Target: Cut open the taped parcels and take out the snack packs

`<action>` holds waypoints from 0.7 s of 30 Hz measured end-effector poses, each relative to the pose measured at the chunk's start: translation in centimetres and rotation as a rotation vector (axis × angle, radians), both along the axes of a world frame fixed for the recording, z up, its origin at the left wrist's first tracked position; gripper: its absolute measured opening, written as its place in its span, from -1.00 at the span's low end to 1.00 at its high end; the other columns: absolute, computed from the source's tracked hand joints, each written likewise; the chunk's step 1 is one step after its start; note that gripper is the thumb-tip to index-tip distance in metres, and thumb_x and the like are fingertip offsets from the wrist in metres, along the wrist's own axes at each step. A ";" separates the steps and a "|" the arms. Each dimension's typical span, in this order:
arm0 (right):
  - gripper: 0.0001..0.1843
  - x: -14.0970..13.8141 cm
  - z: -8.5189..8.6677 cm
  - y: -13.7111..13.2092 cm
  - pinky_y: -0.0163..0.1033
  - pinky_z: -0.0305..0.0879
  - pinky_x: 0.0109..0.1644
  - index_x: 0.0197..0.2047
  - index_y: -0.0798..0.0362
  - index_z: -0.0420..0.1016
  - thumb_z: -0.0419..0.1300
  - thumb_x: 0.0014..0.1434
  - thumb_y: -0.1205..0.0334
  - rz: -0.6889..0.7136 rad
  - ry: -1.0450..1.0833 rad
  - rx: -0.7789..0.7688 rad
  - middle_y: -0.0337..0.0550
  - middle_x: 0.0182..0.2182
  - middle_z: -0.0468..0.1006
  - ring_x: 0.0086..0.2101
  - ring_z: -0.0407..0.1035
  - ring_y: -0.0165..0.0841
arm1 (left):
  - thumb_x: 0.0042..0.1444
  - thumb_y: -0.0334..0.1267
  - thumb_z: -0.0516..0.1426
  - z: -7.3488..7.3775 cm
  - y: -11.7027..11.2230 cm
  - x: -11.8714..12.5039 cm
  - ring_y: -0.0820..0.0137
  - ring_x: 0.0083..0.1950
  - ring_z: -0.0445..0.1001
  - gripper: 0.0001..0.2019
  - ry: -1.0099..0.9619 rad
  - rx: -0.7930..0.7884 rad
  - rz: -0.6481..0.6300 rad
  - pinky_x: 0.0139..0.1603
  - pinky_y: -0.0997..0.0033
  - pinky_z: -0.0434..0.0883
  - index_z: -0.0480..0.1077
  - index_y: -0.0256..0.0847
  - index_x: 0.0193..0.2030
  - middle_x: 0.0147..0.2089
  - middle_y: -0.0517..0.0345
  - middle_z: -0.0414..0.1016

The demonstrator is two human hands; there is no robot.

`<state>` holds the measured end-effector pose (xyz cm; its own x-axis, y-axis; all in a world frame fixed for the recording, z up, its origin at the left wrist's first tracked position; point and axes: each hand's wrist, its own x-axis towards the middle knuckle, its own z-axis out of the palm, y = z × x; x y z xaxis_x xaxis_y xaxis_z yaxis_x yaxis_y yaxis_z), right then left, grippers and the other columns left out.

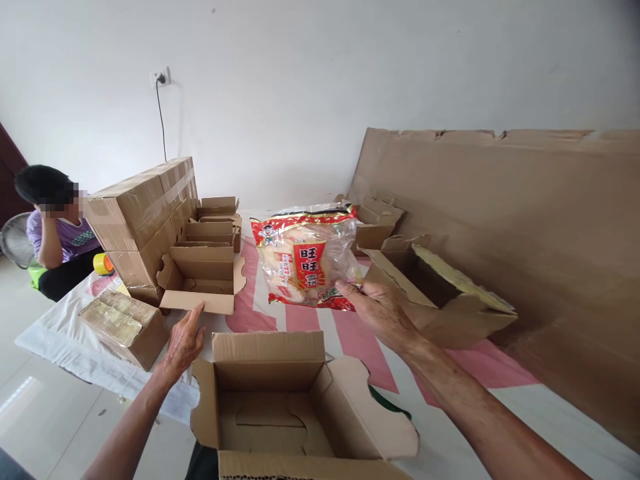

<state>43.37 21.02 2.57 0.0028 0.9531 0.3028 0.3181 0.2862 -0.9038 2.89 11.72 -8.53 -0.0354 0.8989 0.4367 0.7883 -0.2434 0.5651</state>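
My right hand (383,307) grips a bag of rice crackers (305,260) by its lower right edge, thumb on the front. The bag is clear plastic with red printed borders and is held up over the table. My left hand (186,341) holds nothing; its index finger reaches to the front flap of an open cardboard box (197,301), and I cannot tell whether it presses on it. Nearest to me stands another open cardboard box (270,373), flaps spread, with only its bare bottom visible inside.
Taped cartons (145,220) are stacked at the left, with a smaller closed box (125,327) before them. Open boxes (435,287) stand at the right beside a large cardboard sheet (525,233). A person (63,230) sits beyond the table's left side.
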 end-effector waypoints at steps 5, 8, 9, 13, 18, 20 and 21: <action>-0.51 -0.8 1.6 -0.7 -0.19 0.34 -0.38 -0.52 -0.05 0.52 0.29 -0.04 -0.34 -0.060 -0.022 -0.042 -0.16 -0.58 0.49 -0.43 0.39 -0.20 | 0.23 -0.43 0.12 3.0 3.0 0.0 0.08 0.34 0.55 -0.29 0.194 -0.007 0.020 0.37 0.03 0.50 0.23 -0.13 0.54 0.37 -0.12 0.54; -0.59 -1.0 2.5 -0.9 -0.20 0.33 -0.38 -0.57 -0.07 0.43 0.27 -0.05 -0.23 -0.055 -0.032 -0.050 -0.19 -0.63 0.40 -0.42 0.38 -0.19 | 0.22 -0.44 0.15 4.7 5.0 0.1 0.07 0.24 0.62 -0.27 0.214 -0.061 0.052 0.31 0.01 0.54 0.19 -0.16 0.55 0.34 -0.15 0.56; -0.61 -1.0 2.7 -0.9 -0.20 0.32 -0.38 -0.60 -0.08 0.38 0.27 -0.05 -0.20 -0.046 -0.035 -0.049 -0.21 -0.65 0.36 -0.44 0.37 -0.20 | 0.22 -0.44 0.15 5.1 5.4 0.2 0.07 0.24 0.62 -0.26 0.215 -0.070 0.059 0.30 0.00 0.54 0.19 -0.16 0.55 0.34 -0.16 0.56; -0.57 -0.8 2.8 -0.6 -0.20 0.31 -0.40 -0.65 -0.10 0.19 0.25 0.00 -0.13 -0.001 -0.052 -0.027 -0.26 -0.68 0.25 -0.49 0.27 -0.28 | 0.21 -0.43 0.18 5.4 5.7 0.4 0.04 0.23 0.63 -0.27 0.189 -0.075 0.084 0.28 0.00 0.54 0.22 -0.14 0.54 0.23 -0.13 0.64; -0.50 -0.2 2.0 0.0 -0.23 0.20 -0.48 -0.65 -0.09 0.15 0.24 0.11 -0.15 0.040 -0.150 -0.011 -0.29 -0.71 0.15 -0.55 0.17 -0.33 | 0.23 -0.41 0.14 5.1 3.6 1.4 0.17 0.20 0.63 -0.26 0.050 0.012 0.007 0.28 0.09 0.54 0.14 -0.11 0.56 0.23 -0.07 0.63; -0.53 0.0 1.8 0.3 -0.24 0.18 -0.48 -0.61 -0.07 0.27 0.21 0.16 -0.16 0.078 -0.218 -0.003 -0.29 -0.70 0.19 -0.56 0.18 -0.33 | 0.26 -0.38 0.10 5.1 2.5 2.0 0.23 0.17 0.63 -0.37 -0.046 0.096 0.012 0.23 0.16 0.55 0.23 -0.12 0.49 0.25 -0.07 0.61; -0.56 -0.1 1.7 0.4 -0.24 0.20 -0.46 -0.57 -0.06 0.34 0.19 0.19 -0.15 0.117 -0.252 0.007 -0.28 -0.68 0.26 -0.55 0.21 -0.32 | 0.28 -0.36 0.09 5.1 1.8 2.2 0.25 0.14 0.64 -0.46 -0.095 0.117 0.029 0.19 0.20 0.56 0.32 -0.13 0.40 0.21 -0.06 0.62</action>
